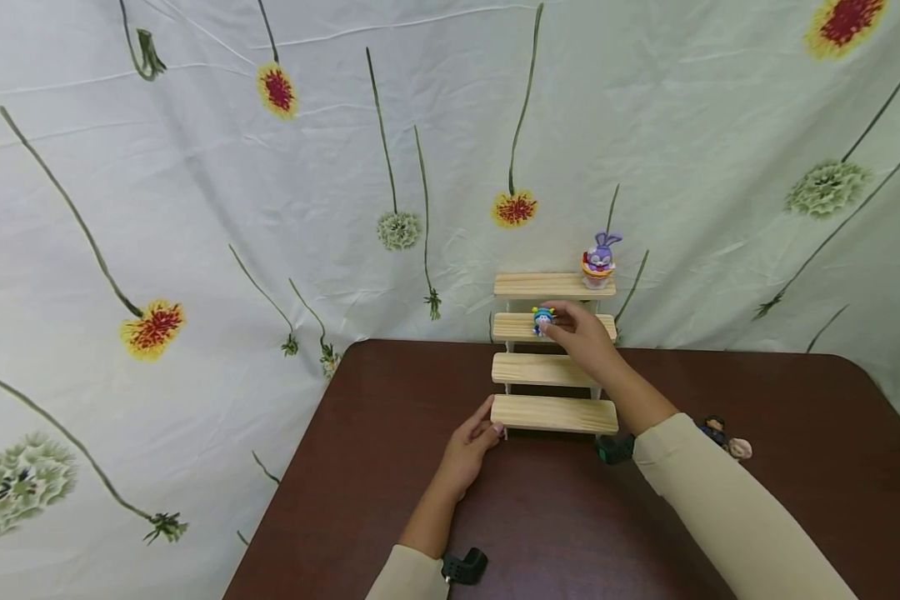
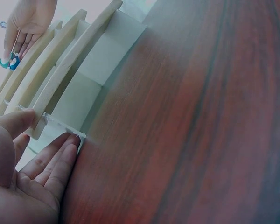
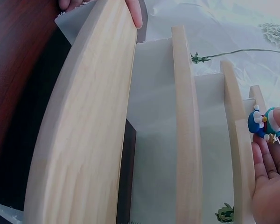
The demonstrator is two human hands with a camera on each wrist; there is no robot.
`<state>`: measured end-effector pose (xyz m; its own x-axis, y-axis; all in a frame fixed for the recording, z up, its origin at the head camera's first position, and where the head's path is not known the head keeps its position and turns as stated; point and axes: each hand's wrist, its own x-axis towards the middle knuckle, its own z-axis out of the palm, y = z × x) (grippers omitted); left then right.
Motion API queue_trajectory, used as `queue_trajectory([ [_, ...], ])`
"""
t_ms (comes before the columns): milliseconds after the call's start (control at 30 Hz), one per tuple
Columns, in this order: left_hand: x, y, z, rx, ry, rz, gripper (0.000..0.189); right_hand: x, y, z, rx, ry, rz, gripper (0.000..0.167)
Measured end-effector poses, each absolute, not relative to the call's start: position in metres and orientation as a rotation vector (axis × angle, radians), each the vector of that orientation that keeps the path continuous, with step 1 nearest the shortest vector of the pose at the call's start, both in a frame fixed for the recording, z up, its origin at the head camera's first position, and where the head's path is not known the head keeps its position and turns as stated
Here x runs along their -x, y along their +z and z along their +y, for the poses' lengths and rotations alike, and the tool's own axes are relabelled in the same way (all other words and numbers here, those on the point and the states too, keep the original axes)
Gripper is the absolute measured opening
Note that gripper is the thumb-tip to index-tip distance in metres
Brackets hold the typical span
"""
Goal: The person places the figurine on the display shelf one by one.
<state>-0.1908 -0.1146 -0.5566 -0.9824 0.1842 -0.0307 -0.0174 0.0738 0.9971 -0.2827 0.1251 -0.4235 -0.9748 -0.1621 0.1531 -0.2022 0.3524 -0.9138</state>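
A stepped display stand (image 1: 551, 412) with pale wooden shelves and white side panels stands on the table. My left hand (image 1: 467, 454) grips the left end of its lowest shelf; in the left wrist view the thumb lies at the board's edge, with the fingers against the side panel. My right hand (image 1: 581, 337) pinches a small blue and white figurine (image 1: 543, 320) with yellow knobs on its head. It is held at the second shelf from the top, left of that shelf's middle. On the right end of the top shelf sits a purple rabbit figurine (image 1: 598, 262) in a cup-shaped base.
The dark reddish-brown table (image 1: 390, 500) has its back edge close behind the stand. A flower-printed white cloth (image 1: 307, 183) hangs behind it. Two small figures, a dark one (image 1: 712, 429) and a pale one (image 1: 739, 449), lie to the right beyond my sleeve.
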Motion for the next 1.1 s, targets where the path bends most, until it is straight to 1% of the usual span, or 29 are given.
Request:
queue_trajectory([
  [400,0.1899,-0.5559,-0.1143,-0.162,2.006,2.212,0.06,0.2841,-0.4255,0.1228,-0.297,1.707,-2.582,0.041],
  [1100,0.1903,-0.555,-0.1155,-0.168,1.985,2.209,0.06,0.2828,-0.4272,0.121,-0.32,1.65,-2.613,0.042],
])
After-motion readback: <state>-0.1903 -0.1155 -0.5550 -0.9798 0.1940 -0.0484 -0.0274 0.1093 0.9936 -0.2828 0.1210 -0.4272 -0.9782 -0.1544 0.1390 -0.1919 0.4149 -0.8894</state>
